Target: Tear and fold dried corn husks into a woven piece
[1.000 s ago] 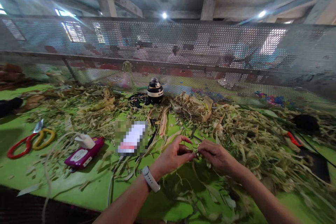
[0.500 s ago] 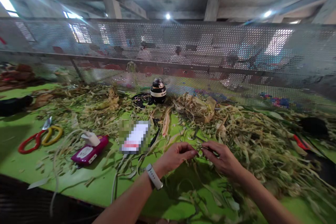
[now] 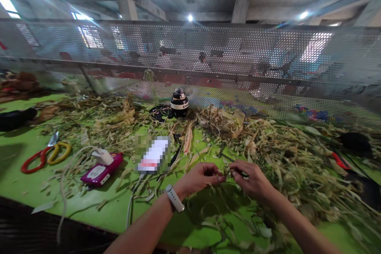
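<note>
My left hand (image 3: pixel 202 176), with a pale band on its wrist, pinches a thin greenish plant strand (image 3: pixel 227 171) at the centre right. Close beside it, fingertips nearly touching, my right hand (image 3: pixel 251 176) pinches the same small bunch from the other side. Thin strands hang below the fingers over the green table (image 3: pixel 190 226). A large heap of dried, pale green plant strips (image 3: pixel 297 162) lies to the right of my right hand. To the left of my left hand lies a phone (image 3: pixel 154 154), its picture pixelated, with a cable attached.
Scissors (image 3: pixel 44 156) with red and yellow handles lie at the left, near a purple power bank (image 3: pixel 102 172) and white plug (image 3: pixel 102 156). A black round container (image 3: pixel 179 105) stands before a perforated metal screen (image 3: pixel 190 53). A red-and-black item (image 3: pixel 341 161) lies at the right.
The fingertips of both hands have shifted slightly around the strand, and my left fingers have moved a little to the right. Otherwise the table looks the same.
</note>
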{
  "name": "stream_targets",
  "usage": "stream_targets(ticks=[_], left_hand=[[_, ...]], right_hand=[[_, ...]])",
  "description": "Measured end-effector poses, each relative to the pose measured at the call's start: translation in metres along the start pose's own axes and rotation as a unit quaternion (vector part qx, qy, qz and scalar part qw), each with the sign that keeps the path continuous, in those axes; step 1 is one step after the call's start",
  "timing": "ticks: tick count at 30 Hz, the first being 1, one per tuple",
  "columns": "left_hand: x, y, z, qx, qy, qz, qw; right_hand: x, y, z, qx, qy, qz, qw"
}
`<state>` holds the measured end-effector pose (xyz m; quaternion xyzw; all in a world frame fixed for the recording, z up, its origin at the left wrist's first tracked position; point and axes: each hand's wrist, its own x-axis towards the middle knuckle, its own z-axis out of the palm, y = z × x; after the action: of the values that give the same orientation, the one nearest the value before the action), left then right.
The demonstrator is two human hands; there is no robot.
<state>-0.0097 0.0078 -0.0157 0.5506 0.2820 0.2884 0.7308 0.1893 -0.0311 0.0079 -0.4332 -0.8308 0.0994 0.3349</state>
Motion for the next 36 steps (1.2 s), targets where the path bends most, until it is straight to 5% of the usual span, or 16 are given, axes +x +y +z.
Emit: stream_targets(ticks=[6,18,23,36], left_hand=[[0.001,0.001,0.001,-0.036,0.011,-0.002,0.999],[-0.002,0.005,-0.005,0.028,0.003,-0.051,0.998],[-0.002,0.003,-0.007,0.016,0.001,-0.052,0.998],[-0.005,0.011,-0.003,-0.044,0.028,-0.055,0.997]], right_hand=[[0.004,-0.008,-0.003,0.034,-0.033,0.035,0.998],[-0.001,0.005,0.005,-0.060,0.045,-0.019,0.997],[-0.002,0.006,0.002,-0.063,0.064,0.012,0.996],[0.000,0.000,0.005,-0.030,0.038,0.009,0.999]])
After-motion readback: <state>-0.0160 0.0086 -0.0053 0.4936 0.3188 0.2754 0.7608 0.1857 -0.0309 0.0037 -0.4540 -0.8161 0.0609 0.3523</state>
